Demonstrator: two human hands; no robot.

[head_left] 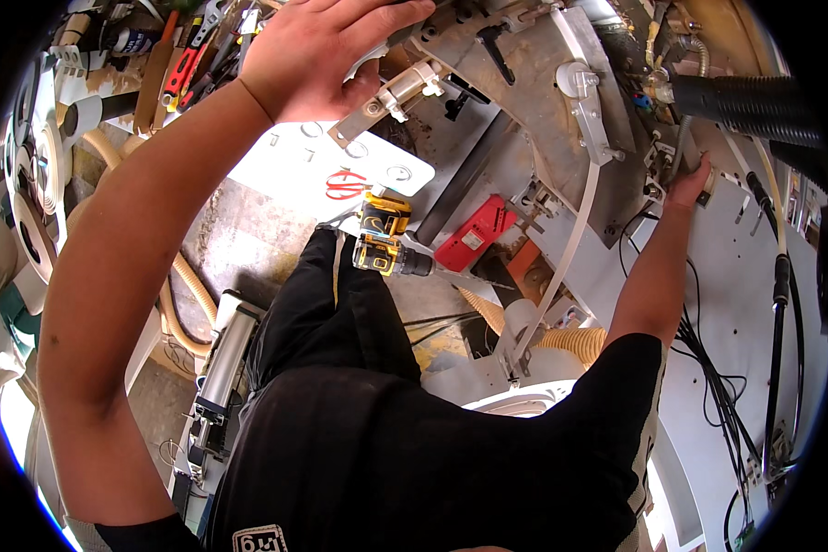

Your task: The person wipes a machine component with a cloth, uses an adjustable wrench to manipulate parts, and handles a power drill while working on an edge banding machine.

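My left hand (327,46) reaches to the top of the view, its fingers stretched out over the machine's edge with the thumb apart. Part of a pale piece shows beneath the palm; I cannot make out what it is. Close below sits a small metal cylinder (405,87) with white fittings on a bracket. My right hand (688,186) is against the machine at the right, beside metal fittings (658,166); its fingers are mostly hidden. Between my arms, a yellow and black cordless drill (382,241) lies near a white panel (276,166) that bears red-handled pliers or scissors (345,184).
A red box (477,230) sits below the grey metal plate (524,83). A pale strip (569,248) runs down from a roller arm. Hand tools (186,74) crowd the upper left. Black cables (722,386) and a ribbed black hose (750,109) are at the right.
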